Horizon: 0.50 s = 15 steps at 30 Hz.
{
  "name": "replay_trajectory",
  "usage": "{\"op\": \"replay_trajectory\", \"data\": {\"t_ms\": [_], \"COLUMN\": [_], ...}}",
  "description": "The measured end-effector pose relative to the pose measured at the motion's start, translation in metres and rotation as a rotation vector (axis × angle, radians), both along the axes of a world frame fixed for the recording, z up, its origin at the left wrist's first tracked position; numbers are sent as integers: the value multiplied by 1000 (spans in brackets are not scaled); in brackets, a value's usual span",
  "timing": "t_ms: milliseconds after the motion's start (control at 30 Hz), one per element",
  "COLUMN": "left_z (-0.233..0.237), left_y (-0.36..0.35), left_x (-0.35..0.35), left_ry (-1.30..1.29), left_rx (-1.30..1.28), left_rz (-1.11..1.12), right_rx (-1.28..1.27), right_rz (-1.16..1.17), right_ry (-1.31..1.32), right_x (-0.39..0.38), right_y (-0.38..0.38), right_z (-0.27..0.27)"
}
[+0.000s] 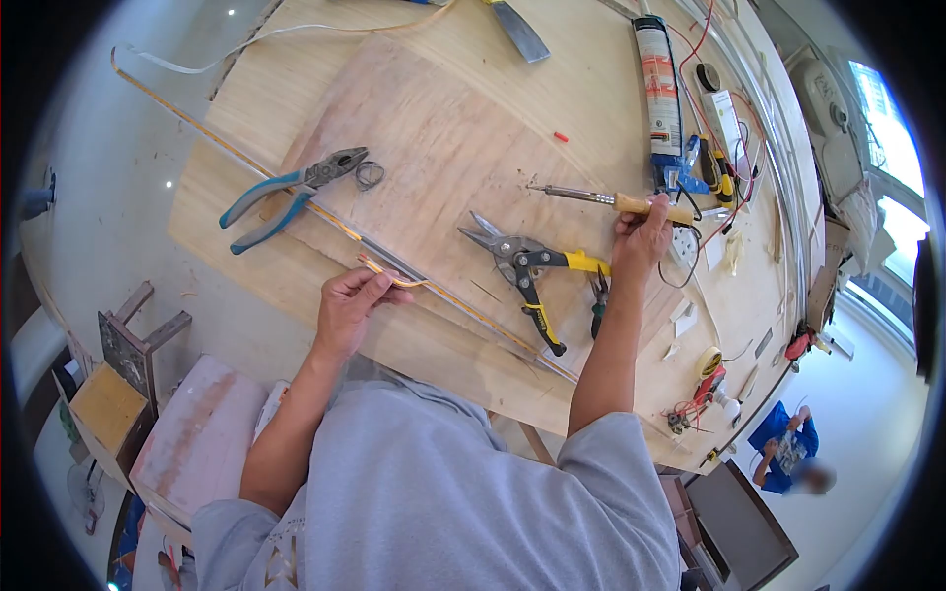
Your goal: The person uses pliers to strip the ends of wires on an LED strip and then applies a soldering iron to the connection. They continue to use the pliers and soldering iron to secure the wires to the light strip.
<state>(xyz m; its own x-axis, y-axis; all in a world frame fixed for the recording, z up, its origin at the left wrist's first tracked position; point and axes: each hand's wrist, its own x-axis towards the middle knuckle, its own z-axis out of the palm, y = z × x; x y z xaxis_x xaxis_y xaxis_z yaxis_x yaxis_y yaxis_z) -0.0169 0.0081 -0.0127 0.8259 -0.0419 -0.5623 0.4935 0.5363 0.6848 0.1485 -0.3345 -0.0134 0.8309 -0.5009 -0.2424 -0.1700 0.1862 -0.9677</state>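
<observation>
Soldering iron (636, 203): I locate it beyond and to the right of the tin snips (510, 254), which serve as the reference point. Its metal tip points left; I cannot tell whether the tip touches the workbench (424, 108). The right hand (642, 236) grips the iron by its wooden handle, fingers closed. The left hand (350, 305), left of the snips, pinches a wire end (379, 268) between thumb and fingers.

Component positions, relative to the snips:
- Yellow strip (197, 123): runs diagonally along a metal channel, passing on the left and then on the near side.
- Pliers (296, 197): farther left, jaws toward a small wire coil (370, 175), handles lying over the strip.
- Green-handled tool (598, 307): just beside, on the right.
- Red piece (561, 137): beyond.
- Sealant cartridge (658, 89): beyond and to the right.
- Tape roll (708, 361): to the right, on the near side.

Well apart from the snips, at the far right, I observe another person (788, 448) in blue.
</observation>
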Motion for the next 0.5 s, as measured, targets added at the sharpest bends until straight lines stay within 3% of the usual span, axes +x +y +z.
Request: {"op": "replay_trajectory", "data": {"t_ms": [500], "left_z": [0], "left_y": [0], "left_x": [0], "left_ry": [-7], "left_rx": [4], "left_rz": [7], "right_rx": [-50], "right_rz": [37], "right_ry": [1], "right_x": [0], "right_y": [0], "right_z": [-1]}}
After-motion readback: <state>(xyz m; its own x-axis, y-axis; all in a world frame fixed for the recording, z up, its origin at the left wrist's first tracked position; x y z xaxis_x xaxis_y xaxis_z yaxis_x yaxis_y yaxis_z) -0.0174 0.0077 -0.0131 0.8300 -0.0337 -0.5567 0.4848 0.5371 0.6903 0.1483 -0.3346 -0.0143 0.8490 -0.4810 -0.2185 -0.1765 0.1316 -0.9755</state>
